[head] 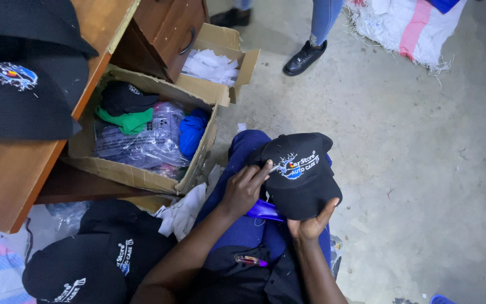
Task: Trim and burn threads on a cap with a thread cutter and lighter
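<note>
So the wooden surface point(15, 169) carries black caps point(26, 84) at its corner, concrete floor point(412, 146) beyond; left hand point(244, 188) fingers pinch the held cap's point(302, 174) front, right hand point(312, 225) grips its brim.

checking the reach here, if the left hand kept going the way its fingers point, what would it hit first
Probably the black cap itself: the left hand already has its fingers at the embroidered front panel.

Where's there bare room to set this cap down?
Bare concrete floor lies beside the held black cap, toward the striped sack. The wooden desk shows a bare strip below its caps. Crowded: the cardboard box full of clothes, and the cap pile by the left hand.
</note>
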